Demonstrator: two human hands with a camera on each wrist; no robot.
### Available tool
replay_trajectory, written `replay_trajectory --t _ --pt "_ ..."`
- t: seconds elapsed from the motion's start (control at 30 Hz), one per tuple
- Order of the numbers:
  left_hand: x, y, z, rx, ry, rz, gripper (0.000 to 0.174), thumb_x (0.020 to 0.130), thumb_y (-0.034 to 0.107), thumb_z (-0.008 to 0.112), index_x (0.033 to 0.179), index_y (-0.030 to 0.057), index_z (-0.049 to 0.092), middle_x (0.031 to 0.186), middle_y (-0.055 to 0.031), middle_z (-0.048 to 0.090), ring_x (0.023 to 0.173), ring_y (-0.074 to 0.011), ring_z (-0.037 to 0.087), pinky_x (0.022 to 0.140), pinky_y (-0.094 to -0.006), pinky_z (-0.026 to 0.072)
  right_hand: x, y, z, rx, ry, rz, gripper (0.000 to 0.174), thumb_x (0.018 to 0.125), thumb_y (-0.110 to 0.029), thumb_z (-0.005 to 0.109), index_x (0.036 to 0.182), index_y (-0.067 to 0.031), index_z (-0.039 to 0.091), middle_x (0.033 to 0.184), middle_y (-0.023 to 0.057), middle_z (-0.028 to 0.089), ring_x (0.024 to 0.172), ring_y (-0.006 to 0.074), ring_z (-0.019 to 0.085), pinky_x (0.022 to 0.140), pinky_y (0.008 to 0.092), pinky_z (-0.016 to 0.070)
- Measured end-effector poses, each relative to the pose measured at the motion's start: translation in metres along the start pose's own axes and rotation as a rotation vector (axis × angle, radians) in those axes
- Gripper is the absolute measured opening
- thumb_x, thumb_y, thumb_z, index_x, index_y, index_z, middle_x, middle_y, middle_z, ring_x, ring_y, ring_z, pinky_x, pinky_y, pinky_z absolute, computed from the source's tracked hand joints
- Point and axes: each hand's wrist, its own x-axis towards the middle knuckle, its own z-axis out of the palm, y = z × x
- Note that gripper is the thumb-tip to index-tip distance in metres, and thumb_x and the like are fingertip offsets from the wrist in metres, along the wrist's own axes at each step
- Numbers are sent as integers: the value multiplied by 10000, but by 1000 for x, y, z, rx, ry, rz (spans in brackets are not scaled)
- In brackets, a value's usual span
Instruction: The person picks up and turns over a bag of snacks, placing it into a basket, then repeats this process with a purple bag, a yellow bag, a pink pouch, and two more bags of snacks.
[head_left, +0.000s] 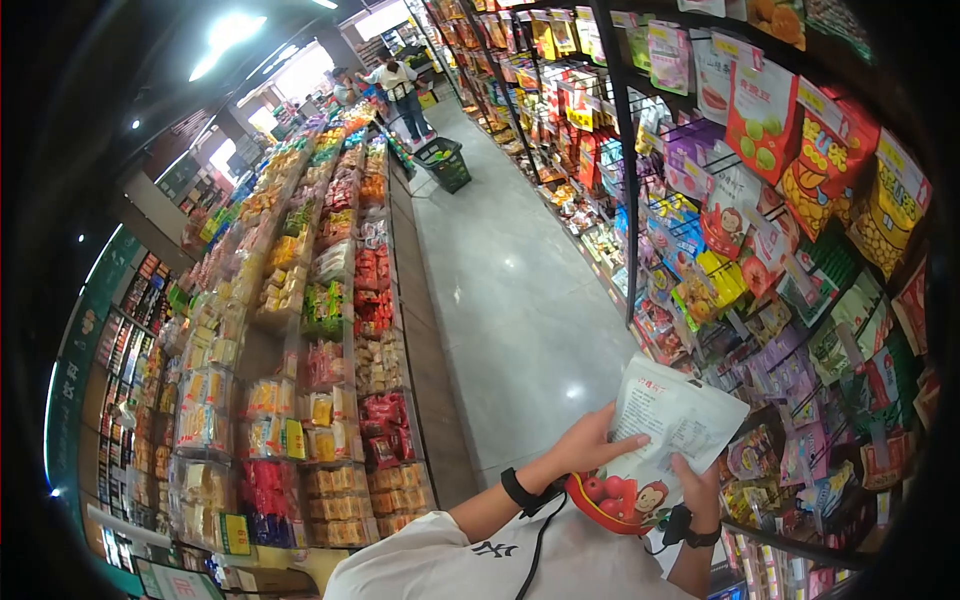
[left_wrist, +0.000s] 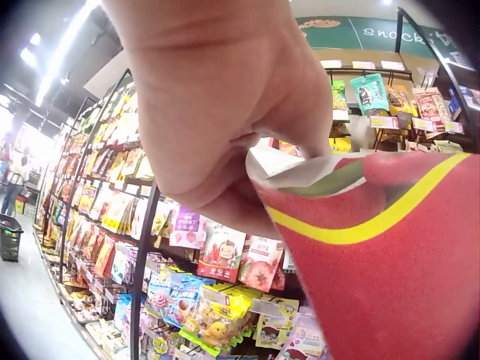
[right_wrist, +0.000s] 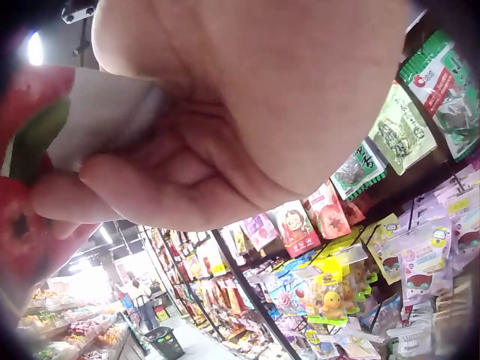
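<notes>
Both hands hold a white and red snack pouch (head_left: 680,415) in front of the body. Small print covers its white back, which faces the head camera; red fruit and a cartoon monkey show on its lower part. My left hand (head_left: 592,445) grips one side, thumb lying across the printed face. On the other side my right hand (head_left: 698,492) pinches the pouch with its thumb on the print. In the left wrist view the red pouch (left_wrist: 397,262) with a yellow stripe fills the lower right beside the left hand (left_wrist: 225,112). The right hand's fingers (right_wrist: 150,184) curl against the pouch.
Racks of hanging snack bags (head_left: 735,215) stand close on the right. A long shelf of packaged snacks (head_left: 330,380) runs along the left. Between them is a grey floor aisle (head_left: 500,300), with a dark shopping basket (head_left: 443,165) and a person (head_left: 400,90) farther along.
</notes>
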Motion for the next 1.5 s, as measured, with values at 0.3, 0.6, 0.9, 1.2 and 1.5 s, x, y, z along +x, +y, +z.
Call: replay_trajectory --t 0.3,0.6,0.9,1.2,1.5 --pt "35 10 8 38 -91 113 644 936 375 764 1393 -1 513 1197 -205 725 1064 -299 729 907 -393 566 -4 -15 -11 35 136 -76 454 945 -80 690 1358 46 553 1304 118 655 1155 214 621 996 348 475" --pt "37 17 21 26 -65 132 589 941 314 767 1356 -30 531 1166 -208 732 1053 -280 731 910 -379 562 -10 -22 -16 47 185 -13 436 940 -66 690 1352 35 587 1302 83 660 1165 186 613 1022 336 464" --pt "43 10 38 -56 -65 144 434 1006 232 685 1305 -55 554 1106 -193 753 1006 -237 741 864 -351 564 -20 -32 -18 58 193 -20 416 955 -85 703 1339 24 589 1248 78 688 1105 154 637 945 328 519" --pt "51 15 56 -35 -140 174 399 1001 221 695 1256 -59 569 1068 -179 755 945 -206 742 803 -332 574 -37 -34 -31 36 254 -10 387 976 -143 698 1317 21 618 1223 88 707 1082 152 654 919 327 532" --pt "50 16 64 -27 -128 188 372 999 205 695 1235 -60 585 1070 -182 756 945 -208 741 803 -334 577 -42 -32 -37 -26 279 -62 385 974 -173 706 1292 30 629 1164 93 728 1024 149 670 895 328 539"
